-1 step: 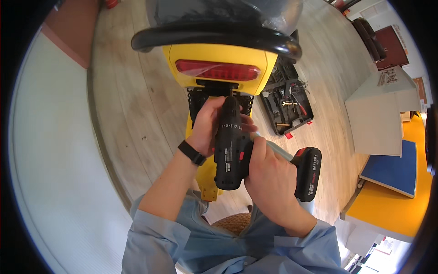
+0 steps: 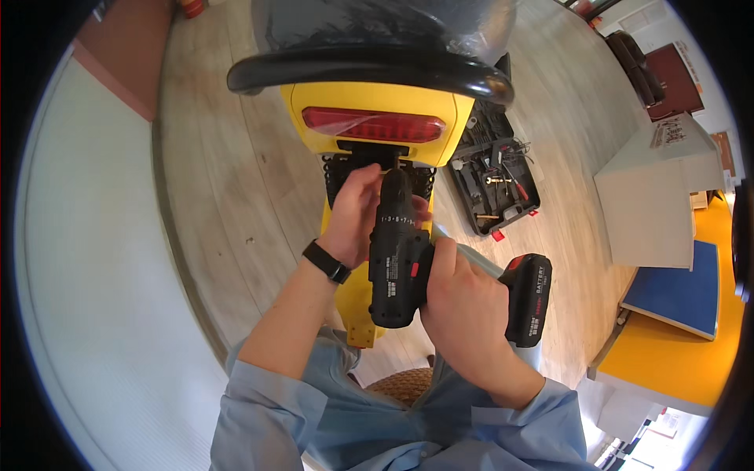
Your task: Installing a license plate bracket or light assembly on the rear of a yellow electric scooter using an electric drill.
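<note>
A black cordless drill points away from me, below the tail of a yellow scooter-like vehicle. My right hand is closed round its grip, with the battery sticking out to the right. My left hand is beside the drill's front end, thumb on the left and curled fingers partly showing behind it. What those fingers hold is hidden. Just ahead of the drill's tip is a dark bracket area under the red tail light.
A black curved rail crosses above the tail, before a plastic-wrapped seat. An open tool case lies on the floor to the right. Beyond it stand a white cabinet and a blue board. A woven stool is beneath me.
My left thumb has shifted slightly away from the drill's front end. The vehicle's tail sits a touch lower in view. My right hand keeps its hold on the drill.
</note>
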`<state>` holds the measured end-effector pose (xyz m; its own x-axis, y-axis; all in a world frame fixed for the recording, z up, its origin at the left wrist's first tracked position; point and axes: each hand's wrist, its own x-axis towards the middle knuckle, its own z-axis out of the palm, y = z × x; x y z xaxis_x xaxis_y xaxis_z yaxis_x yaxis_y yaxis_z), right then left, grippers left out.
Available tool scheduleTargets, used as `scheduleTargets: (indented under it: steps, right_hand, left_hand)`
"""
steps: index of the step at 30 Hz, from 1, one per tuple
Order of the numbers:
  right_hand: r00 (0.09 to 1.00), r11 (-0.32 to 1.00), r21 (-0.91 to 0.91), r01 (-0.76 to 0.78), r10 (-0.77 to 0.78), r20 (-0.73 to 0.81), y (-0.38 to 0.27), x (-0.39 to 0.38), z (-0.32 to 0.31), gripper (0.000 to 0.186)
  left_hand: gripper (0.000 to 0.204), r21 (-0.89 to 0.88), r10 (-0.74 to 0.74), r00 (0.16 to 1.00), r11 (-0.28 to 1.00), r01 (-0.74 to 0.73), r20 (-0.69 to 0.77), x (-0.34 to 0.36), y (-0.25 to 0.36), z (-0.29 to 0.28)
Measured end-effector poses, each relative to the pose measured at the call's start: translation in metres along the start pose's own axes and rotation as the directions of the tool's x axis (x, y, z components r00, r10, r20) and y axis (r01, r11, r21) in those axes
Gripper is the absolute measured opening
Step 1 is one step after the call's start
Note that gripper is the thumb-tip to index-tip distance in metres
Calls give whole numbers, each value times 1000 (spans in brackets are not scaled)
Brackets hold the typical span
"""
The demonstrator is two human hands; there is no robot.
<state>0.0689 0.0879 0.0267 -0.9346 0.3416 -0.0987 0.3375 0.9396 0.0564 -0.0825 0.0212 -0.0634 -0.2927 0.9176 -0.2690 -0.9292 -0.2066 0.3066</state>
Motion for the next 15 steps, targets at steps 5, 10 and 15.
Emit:
scheduleTargets:
  steps: [5, 10, 15]
  right_hand:
    - [994, 996, -6, 93, -92, 53, -8, -21, 5, 37]
    - [977, 969, 231, 89, -130, 167, 7, -34, -16, 45]
    - [945, 584, 810, -52, -235, 229, 65, -37, -27, 57]
  left_hand:
    - [50, 290, 279, 915, 937, -193, -292, 6, 12, -22]
    - [35, 307, 249, 896, 942, -136, -368, 17, 18, -37]
    - [29, 287, 176, 922, 955, -75, -345, 16, 17, -29]
